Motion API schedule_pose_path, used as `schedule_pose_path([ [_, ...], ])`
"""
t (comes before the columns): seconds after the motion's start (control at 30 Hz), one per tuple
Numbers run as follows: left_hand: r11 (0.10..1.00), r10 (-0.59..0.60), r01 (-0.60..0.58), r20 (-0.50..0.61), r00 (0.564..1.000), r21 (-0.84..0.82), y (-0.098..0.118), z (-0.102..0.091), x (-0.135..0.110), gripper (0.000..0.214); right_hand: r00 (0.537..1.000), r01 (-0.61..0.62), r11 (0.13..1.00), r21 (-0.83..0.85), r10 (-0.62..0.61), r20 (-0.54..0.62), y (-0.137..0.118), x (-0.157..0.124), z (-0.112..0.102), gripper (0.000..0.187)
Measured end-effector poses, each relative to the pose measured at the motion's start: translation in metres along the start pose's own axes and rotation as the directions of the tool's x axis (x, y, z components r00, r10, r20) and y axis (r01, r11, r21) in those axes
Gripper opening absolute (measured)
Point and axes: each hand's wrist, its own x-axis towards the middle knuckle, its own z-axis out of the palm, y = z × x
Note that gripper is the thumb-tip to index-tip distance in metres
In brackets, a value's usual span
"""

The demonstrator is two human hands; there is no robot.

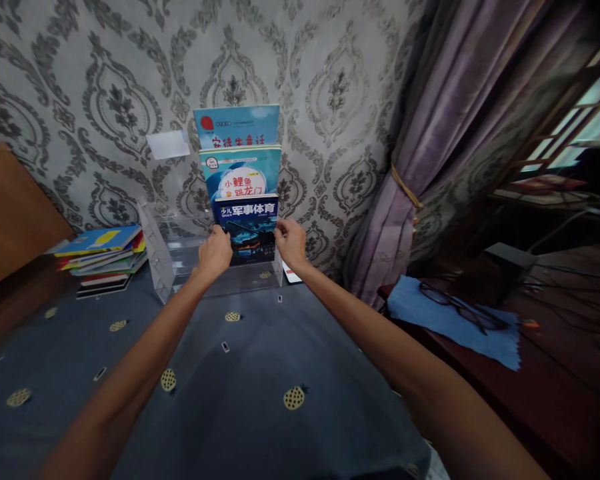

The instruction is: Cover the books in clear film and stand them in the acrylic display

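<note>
A dark blue book [253,230] with white lettering stands upright in a clear acrylic rack [155,257]. My left hand [216,252] is closed on its left edge, and my right hand [291,243] pinches its right edge. Behind it rises a light blue book [240,170] with a round white title patch. A taller blue book [237,125] with red lettering stands at the back. The three are stepped, each one's lower part hidden by the one in front.
Left of the rack lies a stack of books [105,257] on a dark blue cloth [250,380] with pineapple prints. A white card [168,144] shows against the patterned wall. At right are a purple curtain [405,153] and glasses [460,307] on a light blue cloth [410,303].
</note>
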Motion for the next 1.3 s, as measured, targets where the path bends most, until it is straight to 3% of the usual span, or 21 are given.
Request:
schedule_pose_path([
  [0.23,0.999,0.038,-0.038,0.017,0.999,-0.016,-0.004,-0.004,-0.004,0.033,0.999,-0.025,0.999,0.032,0.024,0.021,0.01,-0.002,0.003,0.027],
  [1.3,0.989,0.143,-0.14,0.051,0.988,-0.052,-0.022,-0.002,-0.011,0.04,0.998,-0.04,0.993,0.109,0.034,0.056,0.012,-0.02,-0.005,0.028],
])
